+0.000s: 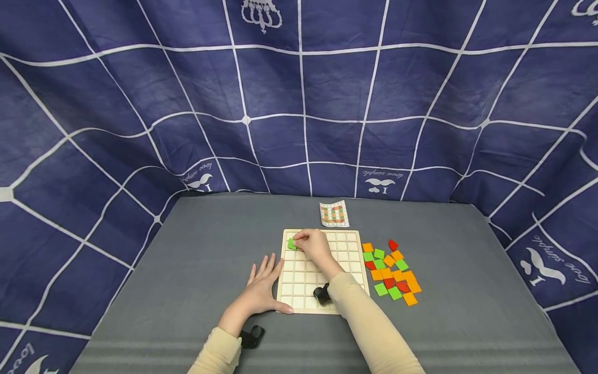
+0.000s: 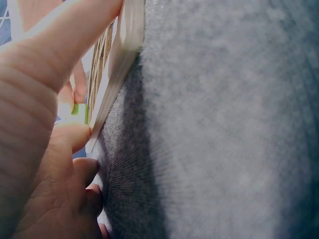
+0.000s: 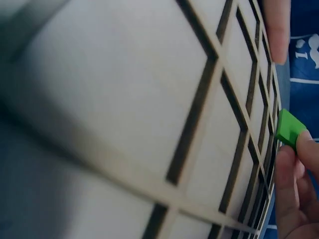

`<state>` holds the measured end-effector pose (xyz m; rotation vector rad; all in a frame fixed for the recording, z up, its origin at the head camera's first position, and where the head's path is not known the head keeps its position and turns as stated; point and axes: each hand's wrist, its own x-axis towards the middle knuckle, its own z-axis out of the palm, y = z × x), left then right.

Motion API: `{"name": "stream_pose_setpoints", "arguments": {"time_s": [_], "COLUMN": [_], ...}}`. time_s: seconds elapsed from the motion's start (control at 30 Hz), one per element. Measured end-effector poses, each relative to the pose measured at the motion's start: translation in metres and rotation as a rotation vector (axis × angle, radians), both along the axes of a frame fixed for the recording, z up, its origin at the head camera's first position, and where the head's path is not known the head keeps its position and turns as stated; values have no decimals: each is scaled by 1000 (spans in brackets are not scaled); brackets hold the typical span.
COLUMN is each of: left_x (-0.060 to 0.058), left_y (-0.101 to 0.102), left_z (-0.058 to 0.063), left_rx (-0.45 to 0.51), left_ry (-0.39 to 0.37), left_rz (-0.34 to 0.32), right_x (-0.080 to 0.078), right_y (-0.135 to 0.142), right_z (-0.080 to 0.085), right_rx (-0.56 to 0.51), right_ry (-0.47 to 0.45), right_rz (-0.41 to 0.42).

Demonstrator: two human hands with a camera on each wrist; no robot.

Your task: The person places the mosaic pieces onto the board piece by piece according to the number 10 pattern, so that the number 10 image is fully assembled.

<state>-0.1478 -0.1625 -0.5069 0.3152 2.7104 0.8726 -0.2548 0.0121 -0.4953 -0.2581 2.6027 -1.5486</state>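
Note:
A pale wooden grid board (image 1: 299, 288) lies on the grey table. Near its far left corner my right hand (image 1: 315, 248) pinches a green square tile (image 1: 291, 244) between thumb and fingertips. In the right wrist view the green tile (image 3: 289, 128) is tilted on edge over the board's far cells. My left hand (image 1: 259, 294) rests at the board's left side with fingers spread, its thumb along the near left corner. The left wrist view shows the board's edge (image 2: 112, 84) against this hand, with the green tile (image 2: 79, 112) beyond it.
Right of the board lies a loose spread of orange tiles (image 1: 397, 276), green tiles (image 1: 394, 293) and red rounded pieces (image 1: 393, 244). Behind the board is a printed pattern card (image 1: 334, 214). A blue curtain (image 1: 336, 145) with white lines hangs beyond the table.

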Motion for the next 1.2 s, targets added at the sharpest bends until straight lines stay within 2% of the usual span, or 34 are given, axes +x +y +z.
{"name": "stream_pose_setpoints", "arguments": {"time_s": [0.23, 0.37, 0.57, 0.7, 0.83, 1.03, 1.2], "left_x": [0, 0, 0, -2, -2, -1, 0], "left_y": [0, 1, 0, -2, -2, -2, -2], "left_z": [-4, -5, -4, -5, -6, -6, -4], "left_rx": [-6, -6, 6, 1, -6, 5, 15], "left_ry": [15, 18, 3, 8, 10, 14, 10], "left_rz": [0, -6, -4, -3, -7, -8, -16], "right_x": [0, 1, 3, 5, 6, 5, 5], "right_y": [-9, -8, -8, -4, 11, 54, 98], "right_z": [-2, -3, 0, 5, 14, 25, 27], "right_rx": [147, 256, 357, 316, 226, 109, 125], "right_ry": [86, 151, 157, 129, 92, 0, -51], "right_rz": [14, 56, 131, 138, 89, -31, -144]}}
